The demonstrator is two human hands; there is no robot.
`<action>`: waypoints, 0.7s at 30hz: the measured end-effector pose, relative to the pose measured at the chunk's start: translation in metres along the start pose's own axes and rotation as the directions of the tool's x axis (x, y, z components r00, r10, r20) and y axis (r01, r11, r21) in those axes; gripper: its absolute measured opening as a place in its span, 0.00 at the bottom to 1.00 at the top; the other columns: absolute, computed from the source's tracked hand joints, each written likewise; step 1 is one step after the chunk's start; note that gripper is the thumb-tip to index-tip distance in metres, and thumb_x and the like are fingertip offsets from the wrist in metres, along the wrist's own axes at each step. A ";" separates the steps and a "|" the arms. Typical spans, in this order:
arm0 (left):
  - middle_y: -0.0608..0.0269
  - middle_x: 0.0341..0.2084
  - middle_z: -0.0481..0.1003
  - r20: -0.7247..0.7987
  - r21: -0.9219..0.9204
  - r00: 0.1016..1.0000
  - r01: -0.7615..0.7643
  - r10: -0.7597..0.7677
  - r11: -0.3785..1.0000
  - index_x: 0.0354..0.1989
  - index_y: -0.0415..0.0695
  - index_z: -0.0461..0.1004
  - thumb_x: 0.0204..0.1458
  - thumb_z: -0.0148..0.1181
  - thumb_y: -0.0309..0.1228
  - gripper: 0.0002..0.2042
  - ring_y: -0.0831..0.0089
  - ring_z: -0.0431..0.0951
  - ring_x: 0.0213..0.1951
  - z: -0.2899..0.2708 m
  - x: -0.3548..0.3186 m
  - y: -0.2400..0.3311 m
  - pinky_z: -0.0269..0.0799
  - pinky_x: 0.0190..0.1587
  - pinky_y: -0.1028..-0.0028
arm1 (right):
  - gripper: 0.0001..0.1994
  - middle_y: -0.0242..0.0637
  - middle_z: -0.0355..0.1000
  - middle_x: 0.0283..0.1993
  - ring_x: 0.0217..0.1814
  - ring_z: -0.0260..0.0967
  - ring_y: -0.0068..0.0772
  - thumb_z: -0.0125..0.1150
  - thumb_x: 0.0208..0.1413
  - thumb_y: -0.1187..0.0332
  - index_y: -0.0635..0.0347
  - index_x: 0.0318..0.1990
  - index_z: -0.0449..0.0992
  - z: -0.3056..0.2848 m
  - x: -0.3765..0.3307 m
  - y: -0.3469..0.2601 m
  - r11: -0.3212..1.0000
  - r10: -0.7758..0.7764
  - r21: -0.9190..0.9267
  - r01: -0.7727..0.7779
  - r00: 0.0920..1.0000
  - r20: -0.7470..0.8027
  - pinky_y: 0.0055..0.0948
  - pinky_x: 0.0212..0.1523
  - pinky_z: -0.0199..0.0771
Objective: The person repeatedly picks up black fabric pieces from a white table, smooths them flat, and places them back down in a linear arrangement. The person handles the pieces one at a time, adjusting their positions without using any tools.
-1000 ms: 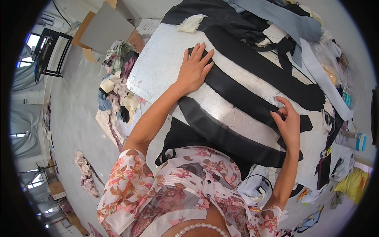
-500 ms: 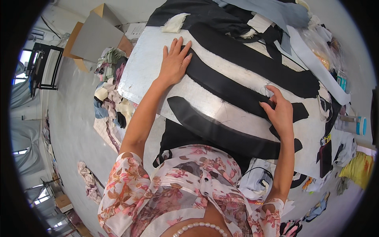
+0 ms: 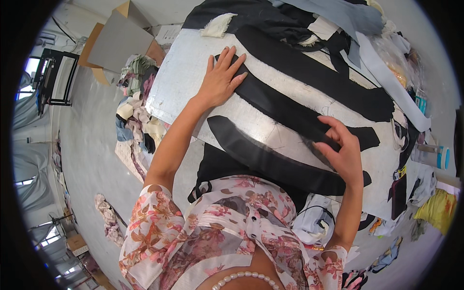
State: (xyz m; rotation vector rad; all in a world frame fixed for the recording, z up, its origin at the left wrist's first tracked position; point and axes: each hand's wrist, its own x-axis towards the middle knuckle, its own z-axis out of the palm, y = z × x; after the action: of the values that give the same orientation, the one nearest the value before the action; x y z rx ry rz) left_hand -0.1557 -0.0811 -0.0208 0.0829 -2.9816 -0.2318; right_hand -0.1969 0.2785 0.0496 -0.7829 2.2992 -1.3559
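My left hand (image 3: 221, 79) lies flat, fingers spread, at the far left end of a black fabric strip (image 3: 285, 105) on a pale metal-looking tabletop (image 3: 171, 72). Over that strip's right part is my right hand (image 3: 342, 151), its fingers curved and the thumb apart from them. A blurred dark shape beside the right thumb is too smeared to name. Nearer me, a smoother black curved strip (image 3: 270, 162) runs along the table's front edge. A wider black strip (image 3: 314, 72) with a frayed right end lies beyond the middle one. Loose threads show between the strips.
Black cloth (image 3: 261, 17) and grey-blue fabric (image 3: 333, 19) are heaped at the far side. A pale band (image 3: 394, 82) and a clear container (image 3: 427, 152) are on the right. Fabric scraps (image 3: 133, 116) and a cardboard box (image 3: 118, 43) stand left of the table.
My left hand has slid slightly right along the middle strip. My right hand has moved down toward me, and a dark blur now shows by its thumb.
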 end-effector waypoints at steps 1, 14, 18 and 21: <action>0.55 0.73 0.47 -0.007 -0.006 1.000 -0.019 0.019 1.000 0.71 0.55 0.55 0.66 0.40 0.49 0.27 0.58 0.42 0.74 0.000 0.000 -0.002 0.33 0.73 0.50 | 0.27 0.26 0.57 0.22 0.25 0.53 0.15 0.68 0.43 0.81 0.60 0.55 0.73 -0.001 -0.002 -0.003 0.996 -0.006 0.089 0.004 1.000 0.030 0.18 0.28 0.56; 0.55 0.73 0.45 0.004 0.087 0.997 -0.072 0.072 0.994 0.72 0.55 0.54 0.63 0.45 0.51 0.30 0.58 0.41 0.74 -0.011 0.001 -0.001 0.31 0.73 0.50 | 0.28 0.39 0.72 0.26 0.27 0.71 0.43 0.72 0.45 0.70 0.52 0.56 0.71 -0.001 0.016 0.037 0.915 -0.006 -0.403 -0.032 0.996 -0.092 0.35 0.32 0.70; 0.55 0.73 0.45 -0.019 0.014 0.981 -0.195 0.195 0.981 0.72 0.55 0.54 0.63 0.47 0.50 0.30 0.57 0.42 0.74 -0.015 0.001 0.037 0.31 0.73 0.50 | 0.28 0.39 0.72 0.27 0.28 0.72 0.44 0.72 0.45 0.70 0.51 0.57 0.71 -0.002 0.016 0.039 0.901 0.002 -0.431 -0.042 0.996 -0.093 0.36 0.33 0.70; 0.56 0.73 0.46 0.027 0.003 0.967 -0.253 0.253 0.967 0.71 0.56 0.56 0.61 0.48 0.51 0.30 0.57 0.44 0.74 -0.003 -0.001 0.045 0.32 0.73 0.50 | 0.29 0.37 0.72 0.26 0.28 0.71 0.42 0.72 0.44 0.71 0.51 0.57 0.71 -0.003 0.016 0.038 0.917 0.003 -0.396 -0.038 0.996 -0.088 0.35 0.32 0.70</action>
State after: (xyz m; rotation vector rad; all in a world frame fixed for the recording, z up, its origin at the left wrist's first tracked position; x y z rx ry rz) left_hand -0.1565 -0.0373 -0.0114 -0.3008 -2.9782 -0.1928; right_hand -0.2220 0.2851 0.0174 -0.8278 2.6870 -0.9342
